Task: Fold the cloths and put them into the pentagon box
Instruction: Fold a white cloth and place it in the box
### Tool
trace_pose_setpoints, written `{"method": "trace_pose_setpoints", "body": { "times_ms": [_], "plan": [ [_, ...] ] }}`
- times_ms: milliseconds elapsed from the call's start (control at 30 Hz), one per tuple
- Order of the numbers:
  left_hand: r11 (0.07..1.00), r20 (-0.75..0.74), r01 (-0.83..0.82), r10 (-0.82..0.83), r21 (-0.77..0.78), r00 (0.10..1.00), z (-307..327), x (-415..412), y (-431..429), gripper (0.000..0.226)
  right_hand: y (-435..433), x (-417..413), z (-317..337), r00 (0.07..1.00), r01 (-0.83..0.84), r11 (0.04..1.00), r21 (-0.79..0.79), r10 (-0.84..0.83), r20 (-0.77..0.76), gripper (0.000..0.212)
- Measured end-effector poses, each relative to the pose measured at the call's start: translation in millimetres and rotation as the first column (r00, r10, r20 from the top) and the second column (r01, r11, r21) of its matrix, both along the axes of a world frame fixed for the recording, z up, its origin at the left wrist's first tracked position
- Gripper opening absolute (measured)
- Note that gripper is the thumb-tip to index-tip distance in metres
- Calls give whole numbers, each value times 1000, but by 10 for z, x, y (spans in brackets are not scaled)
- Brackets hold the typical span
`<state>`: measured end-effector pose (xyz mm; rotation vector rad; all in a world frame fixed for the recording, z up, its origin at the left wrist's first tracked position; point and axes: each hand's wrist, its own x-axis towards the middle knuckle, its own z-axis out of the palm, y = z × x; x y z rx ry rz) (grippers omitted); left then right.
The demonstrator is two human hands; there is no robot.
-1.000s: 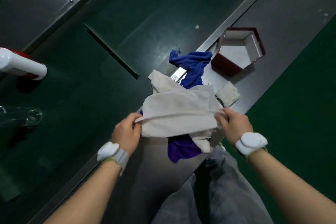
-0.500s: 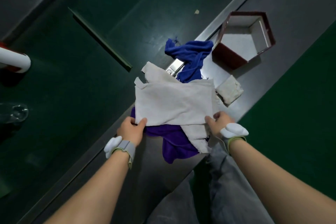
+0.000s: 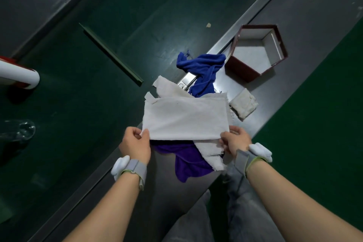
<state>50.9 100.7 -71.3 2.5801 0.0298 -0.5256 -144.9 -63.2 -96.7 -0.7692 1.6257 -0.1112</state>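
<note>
Head view: the left hand and right hand each pinch a near corner of the white cloth, fingers closed, above the table. First fold in hand; next, I judge, halve it again. The pentagon box sits empty at one o'clock.

Dim, sharp centre; glare on bench, warped edges.

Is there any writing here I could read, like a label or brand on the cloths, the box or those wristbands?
None can be read.
White cloth held by the left hand and right hand: no print or tag showing.
Blue cloth and purple cloth: plain.
Pentagon box: bare walls, no label.
Wristbands: no visible marking.
Metal plate under the cloths: some small marks, too small to read.
</note>
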Motion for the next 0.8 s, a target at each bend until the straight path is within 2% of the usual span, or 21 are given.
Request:
{"method": "trace_pose_setpoints", "body": {
  "times_ms": [67,100,167,200,267,333,433,500,567,600,667,733,800],
  "plan": [
    [979,127,166,-151,-116,980,142,-122,-191,15,5,4,113,982,-169,981,-96,176,65,57],
    [947,164,277,-251,-161,954,192,-210,-309,15,25,7,165,955,-274,947,-170,288,67,61],
    [851,181,473,-440,-228,880,248,-433,-584,10,60,7,241,898,-416,864,-284,440,20,54],
    [800,177,553,-524,-234,833,252,-549,-699,8,75,24,271,888,-436,847,-304,460,10,46],
    [698,158,687,-669,-203,726,236,-772,-869,9,69,58,294,902,-408,864,-295,432,18,30],
    [617,70,764,-768,-188,637,194,-934,-943,15,18,97,285,917,-392,887,-243,398,-23,18],
    [554,-117,785,-831,-278,544,150,-1001,-898,29,-29,75,230,966,-256,957,-135,246,-85,34],
    [588,-131,753,-805,-295,578,140,-961,-791,32,28,40,220,987,-158,983,-97,153,-58,29],
    [710,-60,671,-695,-213,717,92,-896,-682,25,104,28,224,994,-107,991,-83,106,-18,16],
    [793,-83,585,-603,-169,793,51,-859,-643,21,123,29,240,997,-79,995,-67,80,2,21],
    [932,-294,357,-358,-59,886,-32,-778,-609,23,132,57,289,997,11,1000,-13,-10,72,39],
    [985,-518,172,-139,16,844,-87,-720,-614,40,117,77,344,987,72,997,15,-74,144,63],
    [998,-645,-23,-24,-64,764,-94,-687,-650,38,88,94,422,978,72,997,-4,-70,197,74]
  ]
}}
